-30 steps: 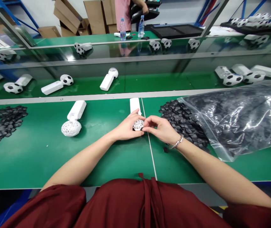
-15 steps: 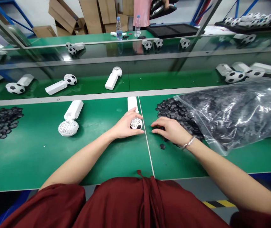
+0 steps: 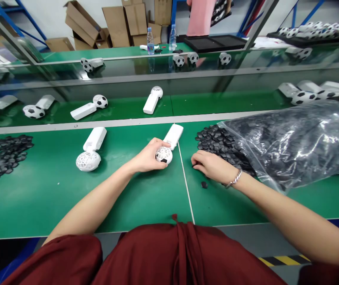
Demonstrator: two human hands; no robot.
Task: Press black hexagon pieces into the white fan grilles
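At the frame's centre, the white ball [image 3: 164,155] is held at its side between the thumb and partly spread fingers of the left hand [image 3: 148,157], presumably so that it is steadied while its latticed face is left exposed. Right of centre, the fingers of the right hand [image 3: 212,165] are nearly closed, a dark piece [image 3: 193,166] apparently pinched at their tips; the black pile [image 3: 221,143] lies beside, presumably for short reach. The ball is patched black near its lower edge; its plain white handle [image 3: 173,135] is angled toward the upper right.

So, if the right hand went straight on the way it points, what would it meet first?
The right hand would probably meet the latticed ball in the left hand first, though depth is hard to judge here.
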